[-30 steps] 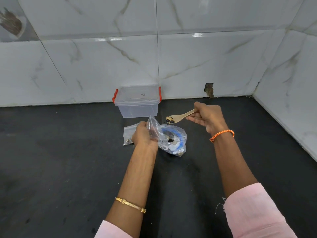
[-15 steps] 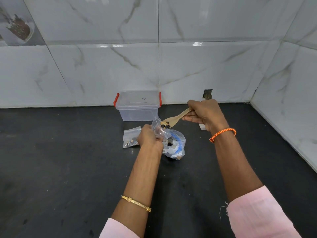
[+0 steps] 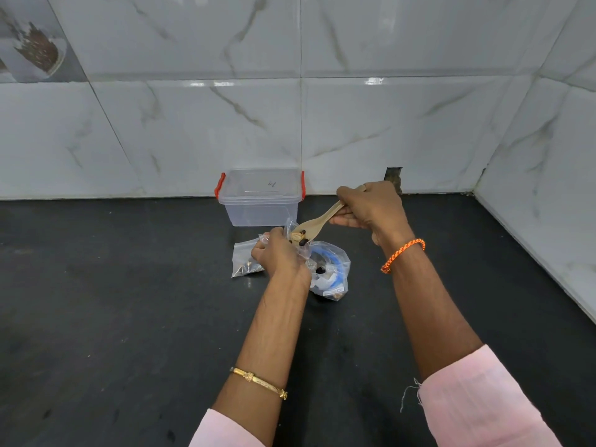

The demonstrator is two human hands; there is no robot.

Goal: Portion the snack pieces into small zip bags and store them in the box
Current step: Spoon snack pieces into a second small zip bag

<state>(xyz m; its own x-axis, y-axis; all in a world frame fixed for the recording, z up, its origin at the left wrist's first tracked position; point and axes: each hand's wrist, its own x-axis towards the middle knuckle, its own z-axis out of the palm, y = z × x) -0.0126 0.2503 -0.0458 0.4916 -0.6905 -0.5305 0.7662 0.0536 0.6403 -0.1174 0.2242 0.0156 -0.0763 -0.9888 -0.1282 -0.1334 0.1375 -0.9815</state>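
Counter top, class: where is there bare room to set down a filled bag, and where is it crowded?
The black counter is bare left of the left hand, and again right of the right hand towards the side wall. It is crowded at centre: storage box, small zip bag, large snack bag and wooden spoon sit close together.

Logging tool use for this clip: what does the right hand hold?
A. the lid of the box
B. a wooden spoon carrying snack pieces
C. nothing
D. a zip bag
B: the right hand grips the handle of the spoon, whose bowl carries dark and pale pieces at the mouth of the bag that the left hand holds.
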